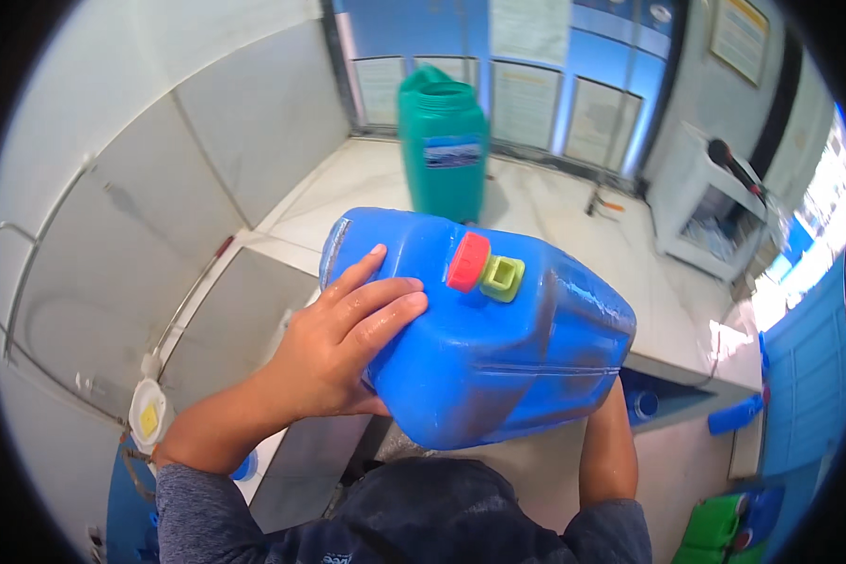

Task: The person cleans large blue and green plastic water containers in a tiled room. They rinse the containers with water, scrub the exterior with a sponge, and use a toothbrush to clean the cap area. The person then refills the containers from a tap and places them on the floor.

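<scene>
Head view, blue jerrycan (498, 348) lying sideways (red cap (467, 261) up), left hand (338, 343) grip clasping it, right grip hidden.

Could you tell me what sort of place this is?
Probably a water-refill or washing station: tiled counter, wet blue jerrycan held up by the left hand, and a green jerrycan waiting by the window.

Blue plastic jerrycan (498, 357) held tilted, wet sheen; red cap (467, 261) on, yellow-green square fitting (503, 278) beside.
</scene>
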